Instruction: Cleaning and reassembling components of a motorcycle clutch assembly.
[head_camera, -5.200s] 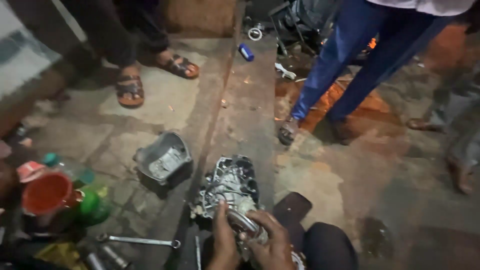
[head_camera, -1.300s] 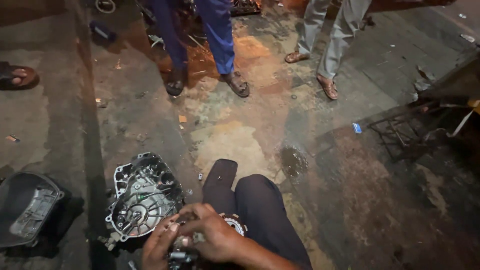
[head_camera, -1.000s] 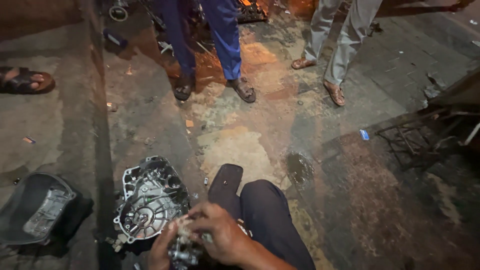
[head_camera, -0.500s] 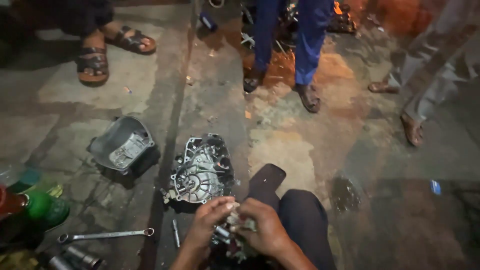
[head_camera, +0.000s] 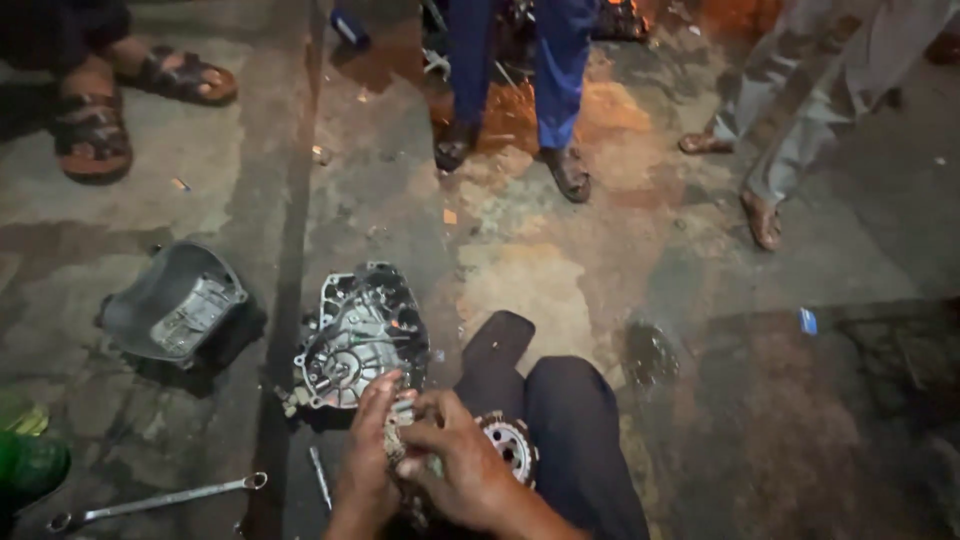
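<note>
Both hands were closed on one small metal part (head_camera: 402, 440), held low over the person's lap. The left hand (head_camera: 365, 450) gripped it from the left side with the fingers (head_camera: 380, 395) curled over the top, and the right hand (head_camera: 455, 470) pinched it from the right. The part was mostly covered by the fingers, so its exact shape could not be told; it looked grey, oily and toothed at the edge. Just right of the hands, a round gear-like disc (head_camera: 510, 445) lay against the dark trouser leg (head_camera: 580, 440).

As a judgement, the work seemed to be somewhere in the middle: the engine was already taken apart, and the pieces lay open on the floor, not yet put together. An open metal engine case (head_camera: 355, 335) lay just beyond the hands, its inside facing up, with gears and holes visible. Further left lay a grey cover (head_camera: 175, 310), also inside up. A long wrench (head_camera: 160, 498) and a thin metal rod (head_camera: 320, 478) lay on the concrete floor (head_camera: 540, 290) near the left hand. Other people's legs and sandals stood well apart.
</note>
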